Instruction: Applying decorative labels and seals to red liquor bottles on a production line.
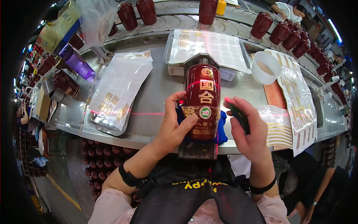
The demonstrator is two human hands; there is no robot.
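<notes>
A dark red bottle [204,84] with gold lettering and a round green-and-white sticker lies tilted in a dark cradle [197,151], its neck pointing away from me. My left hand [173,125] grips its lower left side, thumb on the front label and fingers along the edge. Blue cloth [222,128] shows under the bottle's lower end. To the right of the bottle and apart from it, my right hand [249,128] closes around a small dark oblong object [239,117], whose kind I cannot make out. Red laser lines cross the bottle and table.
Sticker sheets [121,76] lie on a metal tray at left, with more sheets [209,44] behind the bottle and gold-strip sheets [294,100] at right. A white tub [266,68] and a purple bottle [77,62] stand nearby. Red bottles [261,25] line the conveyor beyond.
</notes>
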